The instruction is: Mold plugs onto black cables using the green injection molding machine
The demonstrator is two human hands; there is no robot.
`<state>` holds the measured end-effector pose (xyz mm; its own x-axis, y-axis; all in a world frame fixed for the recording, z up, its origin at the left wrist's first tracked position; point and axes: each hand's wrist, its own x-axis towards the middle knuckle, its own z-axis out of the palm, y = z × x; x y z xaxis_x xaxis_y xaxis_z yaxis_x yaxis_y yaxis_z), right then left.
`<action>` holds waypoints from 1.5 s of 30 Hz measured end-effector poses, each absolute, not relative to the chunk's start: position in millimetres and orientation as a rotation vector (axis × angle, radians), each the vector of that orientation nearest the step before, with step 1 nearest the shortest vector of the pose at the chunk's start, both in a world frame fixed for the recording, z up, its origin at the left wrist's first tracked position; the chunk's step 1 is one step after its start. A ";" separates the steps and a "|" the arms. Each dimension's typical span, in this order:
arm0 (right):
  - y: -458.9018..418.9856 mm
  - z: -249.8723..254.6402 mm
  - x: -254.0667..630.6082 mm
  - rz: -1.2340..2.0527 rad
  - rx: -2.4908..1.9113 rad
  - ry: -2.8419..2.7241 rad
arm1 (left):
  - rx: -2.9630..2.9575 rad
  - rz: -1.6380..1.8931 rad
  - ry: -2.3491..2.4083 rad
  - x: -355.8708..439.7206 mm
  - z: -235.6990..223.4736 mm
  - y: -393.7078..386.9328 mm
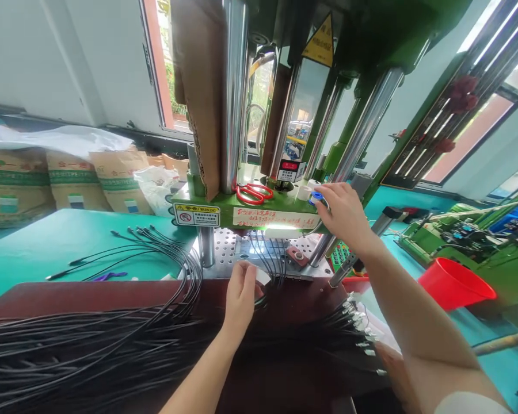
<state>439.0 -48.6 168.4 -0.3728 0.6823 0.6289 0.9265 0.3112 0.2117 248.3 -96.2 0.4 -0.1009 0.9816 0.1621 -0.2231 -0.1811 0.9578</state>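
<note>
My left hand [240, 293] is closed in front of the press, its thumb and fingers pinched on a small flat white piece [262, 276]. Black cables [276, 259] run down from the press bed close beside that hand. Higher up on the right, my right hand [344, 217] reaches to the green press ledge, with fingers and thumb around a small blue-and-white spool [315, 198]. Red-handled scissors [254, 194] lie on the same ledge, left of the spool. Below the ledge, the perforated metal bed [224, 247] is lit by a lamp [282, 233].
Bundled black cables [90, 345] cover the brown board [34, 293] at left; more, with pale connector ends [362, 328], lie at right. Vertical steel columns [235, 98] frame the press. A red bucket [455, 284] stands at right, paper sacks [73, 178] at back left.
</note>
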 end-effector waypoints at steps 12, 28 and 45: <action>-168.6 15.6 368.2 0.670 -0.908 -1.766 | 1.191 1.603 1.137 257.0 1.5 -110.5; -147.8 -18.7 357.9 0.023 -0.997 -2.051 | 1.093 1.668 1.134 278.6 10.0 -121.7; -152.4 -0.8 381.0 0.450 -0.836 -1.850 | 0.518 1.563 0.660 286.6 2.0 -146.7</action>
<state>381.0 -152.4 -0.8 -0.2463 0.7209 0.6478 0.3427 0.6900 -0.6376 286.6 -146.7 2.0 -0.0996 0.9935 -0.0549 -0.7326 -0.0359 0.6797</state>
